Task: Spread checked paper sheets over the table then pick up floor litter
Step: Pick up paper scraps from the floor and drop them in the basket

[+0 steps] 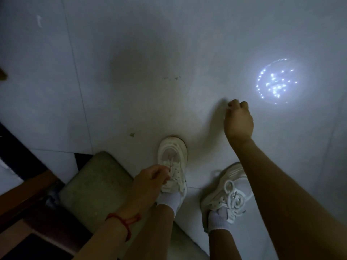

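Small dark litter specks (171, 78) lie on the pale tiled floor (131, 44) ahead of my feet. A greenish scrap (132, 134) sits closer, left of my left shoe. My right hand (238, 121) reaches down to the floor right of centre, its fingertips pinched together against the tile; anything between them is too small to see. My left hand (150, 180), with a red string at the wrist, hangs over my left shoe with its fingers curled closed. No checked paper or table top is in view.
My two white sneakers (173, 160) (225, 192) stand at the bottom centre. A grey-green mat (93, 184) lies left of them, beside dark wooden furniture (24, 194). A round lamp reflection (274, 81) glares on the floor at the right.
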